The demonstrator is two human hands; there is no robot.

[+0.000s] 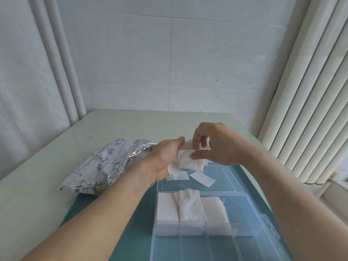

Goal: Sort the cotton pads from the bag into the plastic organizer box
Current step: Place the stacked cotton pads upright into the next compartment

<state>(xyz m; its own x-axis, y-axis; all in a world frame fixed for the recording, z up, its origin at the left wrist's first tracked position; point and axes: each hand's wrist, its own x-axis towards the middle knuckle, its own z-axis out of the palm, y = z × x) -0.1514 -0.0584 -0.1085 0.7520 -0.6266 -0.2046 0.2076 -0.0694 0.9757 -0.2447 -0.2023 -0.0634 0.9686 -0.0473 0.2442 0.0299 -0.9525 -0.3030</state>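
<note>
**Both hands on a bundle of cotton pads above the open lid**

Nearest me lay the clear plastic organizer box (243, 219), its base split into long compartments. I counted three stacks of white square cotton pads (190, 206) side by side at the far end of the three left compartments, the middle stack's top pads rumpled and askew. Beyond it the hinged lid (226, 178) lay flat, with two loose pads (202, 178) on it. Above the lid my left hand (165, 159) gripped a crumpled bundle of pads (190, 161), and my right hand (216, 146) pinched the bundle's top between thumb and fingers. To the left, one silver foil bag (105, 164) with blue printing lay on the table (47, 166), mouth toward my hands.
</note>
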